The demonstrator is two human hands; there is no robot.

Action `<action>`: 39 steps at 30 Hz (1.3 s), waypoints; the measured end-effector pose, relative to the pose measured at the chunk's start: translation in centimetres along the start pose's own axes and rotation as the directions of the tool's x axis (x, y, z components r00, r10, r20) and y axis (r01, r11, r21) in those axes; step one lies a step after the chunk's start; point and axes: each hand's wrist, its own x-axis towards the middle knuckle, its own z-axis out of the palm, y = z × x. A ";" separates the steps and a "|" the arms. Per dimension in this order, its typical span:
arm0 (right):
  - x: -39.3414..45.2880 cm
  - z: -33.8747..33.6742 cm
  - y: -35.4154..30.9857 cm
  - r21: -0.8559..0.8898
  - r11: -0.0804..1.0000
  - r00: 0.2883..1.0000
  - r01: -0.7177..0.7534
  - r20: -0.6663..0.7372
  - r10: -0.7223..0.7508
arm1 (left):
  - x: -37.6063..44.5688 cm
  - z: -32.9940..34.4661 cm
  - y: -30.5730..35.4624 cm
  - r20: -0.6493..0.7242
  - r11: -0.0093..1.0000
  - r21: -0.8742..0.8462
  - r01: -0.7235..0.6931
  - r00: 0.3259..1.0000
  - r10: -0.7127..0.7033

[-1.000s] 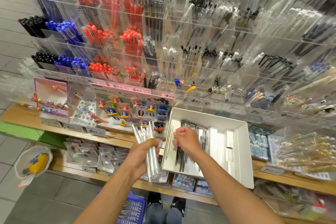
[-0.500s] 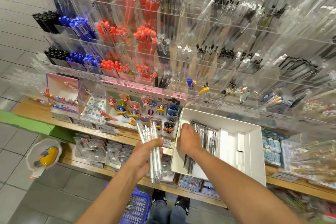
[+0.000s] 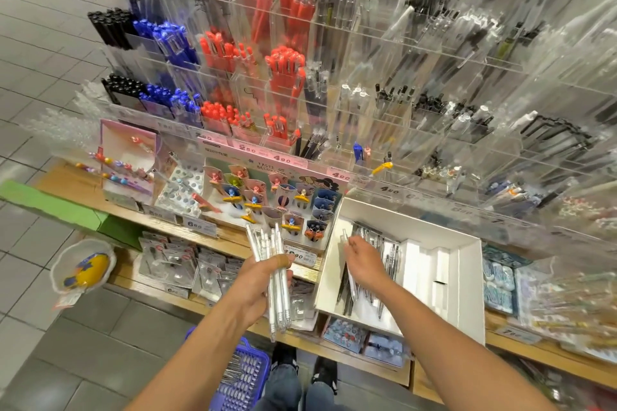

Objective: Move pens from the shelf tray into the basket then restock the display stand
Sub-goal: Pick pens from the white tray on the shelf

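The left hand clamps a bundle of clear white pens; the right hand pinches one clear pen above the white cardboard tray. Lift it cleanly, then tuck it beside that bundle.

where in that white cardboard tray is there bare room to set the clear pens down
The white cardboard tray has bare floor at its right side, between the white divider strips and the right wall. Its left half is crowded: loose pens lie there, and the right hand pinches one. The left hand grips the clear pen bundle.
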 end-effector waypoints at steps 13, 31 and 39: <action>-8.1 -1.9 -4.1 0.604 0.790 0.964 -0.105 0.255 -0.067 | -5.7 -2.9 -6.8 -0.114 0.978 -0.149 -0.143 0.985 0.127; -19.1 15.3 -7.7 0.152 0.958 0.711 0.244 0.643 -0.284 | -16.6 -17.5 -22.8 -0.533 0.785 -0.570 -0.243 0.836 -0.128; -16.4 29.9 -5.5 -0.124 0.917 0.644 0.380 0.747 -0.166 | -12.9 -26.1 -29.4 -0.607 0.758 -0.605 -0.243 0.757 -0.242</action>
